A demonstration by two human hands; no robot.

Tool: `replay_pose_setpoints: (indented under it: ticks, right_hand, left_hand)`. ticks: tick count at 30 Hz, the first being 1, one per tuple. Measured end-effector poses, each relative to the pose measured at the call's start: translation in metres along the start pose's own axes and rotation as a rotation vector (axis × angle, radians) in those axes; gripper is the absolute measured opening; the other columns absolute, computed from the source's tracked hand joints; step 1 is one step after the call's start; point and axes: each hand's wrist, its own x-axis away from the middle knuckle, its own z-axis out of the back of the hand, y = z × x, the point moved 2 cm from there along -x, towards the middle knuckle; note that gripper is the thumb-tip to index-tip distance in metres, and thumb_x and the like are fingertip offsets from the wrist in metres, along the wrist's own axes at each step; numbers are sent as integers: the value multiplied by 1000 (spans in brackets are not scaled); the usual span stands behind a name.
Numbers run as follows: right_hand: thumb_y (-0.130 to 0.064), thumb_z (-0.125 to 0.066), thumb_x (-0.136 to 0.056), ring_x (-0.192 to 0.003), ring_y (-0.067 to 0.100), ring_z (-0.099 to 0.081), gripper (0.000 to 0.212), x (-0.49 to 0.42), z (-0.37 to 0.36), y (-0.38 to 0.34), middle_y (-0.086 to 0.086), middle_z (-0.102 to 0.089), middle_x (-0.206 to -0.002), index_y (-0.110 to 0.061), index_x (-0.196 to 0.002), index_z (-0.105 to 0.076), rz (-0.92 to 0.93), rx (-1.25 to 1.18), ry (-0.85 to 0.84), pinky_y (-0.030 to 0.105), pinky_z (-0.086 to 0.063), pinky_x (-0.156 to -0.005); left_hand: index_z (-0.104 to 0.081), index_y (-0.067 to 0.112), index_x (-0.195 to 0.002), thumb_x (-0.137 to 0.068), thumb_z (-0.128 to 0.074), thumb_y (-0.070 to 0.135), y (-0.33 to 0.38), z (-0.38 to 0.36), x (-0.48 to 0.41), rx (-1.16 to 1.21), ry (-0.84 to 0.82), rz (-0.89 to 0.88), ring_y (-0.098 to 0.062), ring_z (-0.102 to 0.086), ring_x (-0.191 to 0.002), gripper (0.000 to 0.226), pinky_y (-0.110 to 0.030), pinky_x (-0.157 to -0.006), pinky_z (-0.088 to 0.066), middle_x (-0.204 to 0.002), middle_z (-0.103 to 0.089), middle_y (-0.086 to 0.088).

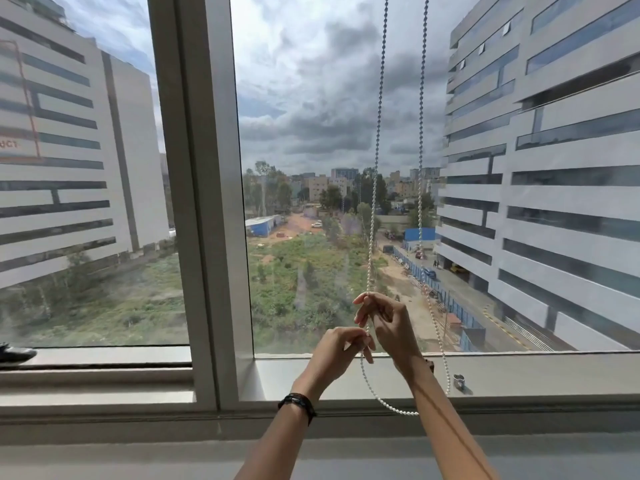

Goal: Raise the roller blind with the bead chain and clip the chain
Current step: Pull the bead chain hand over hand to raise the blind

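Our left hand [341, 351] and right hand [384, 318] both pinch the left strand of the white bead chain [375, 174], whose loop we lose behind the right forearm [440, 410].

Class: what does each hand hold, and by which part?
Both pinch the bead chain on its left strand, just above the bottom loop: right hand higher, left hand directly below.

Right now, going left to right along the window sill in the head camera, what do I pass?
Dark object at the picture's edge -> window post -> left hand -> right hand, both hands pinching the bead chain -> chain clip.
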Motion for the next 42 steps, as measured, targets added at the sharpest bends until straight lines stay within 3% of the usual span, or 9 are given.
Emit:
replay_pose_setpoints:
  ticks: [4, 8, 15, 20, 24, 30, 36, 40, 42]
  right_hand:
    - [21, -34, -85, -55, 8, -59, 28, 13, -3, 5, 12, -59, -61, 9, -87, -60, -45, 9, -18, 16, -48, -58]
    - [21, -33, -85, -55, 9, -58, 31, 27, -5, 8, 11, -59, -60, 6, -86, -61, -66, 30, -16, 16, -48, -58]
    - [21, -33, -82, -56, 14, -61, 38, 52, -7, 23, 5, -63, -59, -4, -82, -62, -77, 86, -39, 22, -51, -60]
    - [18, -36, -85, -57, 13, -60, 34, 72, -10, 35, 3, -64, -60, -4, -83, -62, -137, 128, -80, 21, -49, -61]
    - [19, -36, -84, -56, 7, -60, 35, 88, -14, 36, 0, -63, -60, -4, -83, -62, -175, 133, -80, 17, -49, -59]
    - [11, -39, -90, -59, 9, -61, 27, 100, -16, 29, 6, -64, -64, -1, -86, -63, -231, 109, -64, 20, -50, -60]
    - [4, -40, -95, -61, 7, -63, 22, 110, -16, 19, 10, -66, -68, 2, -90, -62, -245, 75, -47, 17, -51, -62]
    - [-1, -41, -96, -65, 11, -63, 22, 116, -14, 15, 10, -67, -71, -1, -91, -62, -244, 72, -18, 22, -52, -61]
    - [-9, -43, -97, -69, 12, -64, 21, 120, -11, 15, 9, -68, -73, -5, -92, -63, -244, 96, -3, 23, -52, -62]
  left_hand:
    - [-64, 29, -70, -90, -53, 7, -8, -3, 10, 20, -57, 36, -2, -67, -73, 32, -25, -77, -54, -71, -75, -1]
    - [-68, 15, -71, -91, -54, 7, -9, -9, 24, 55, -104, 46, 2, -66, -74, 26, -15, -75, -49, -75, -75, -3]
    - [-72, 8, -76, -91, -54, 5, -15, -20, 49, 60, -140, 62, 8, -61, -72, 24, -5, -70, -40, -80, -74, -5]
    - [-72, 8, -78, -84, -53, -7, -23, -30, 69, 62, -197, 111, -19, -65, -76, 25, -20, -73, -47, -83, -74, -11]
    - [-73, 2, -82, -85, -53, -6, -27, -33, 82, 46, -240, 132, -12, -64, -77, 22, -8, -70, -42, -87, -74, -15]
    - [-71, 2, -80, -89, -54, -2, -25, -33, 91, 101, -271, 153, -23, -67, -85, 20, -30, -80, -48, -90, -74, -15]
    - [-69, 0, -79, -90, -55, -2, -22, -32, 99, 176, -297, 158, -12, -59, -80, 18, -22, -76, -42, -82, -68, -9]
    - [-69, 9, -78, -92, -55, 3, -18, -35, 100, 184, -299, 117, 9, -59, -78, 21, -12, -75, -43, -82, -68, -3]
    - [-68, 20, -75, -92, -55, 4, -18, -38, 100, 163, -286, 100, -2, -63, -79, 26, -19, -75, -45, -82, -70, -4]
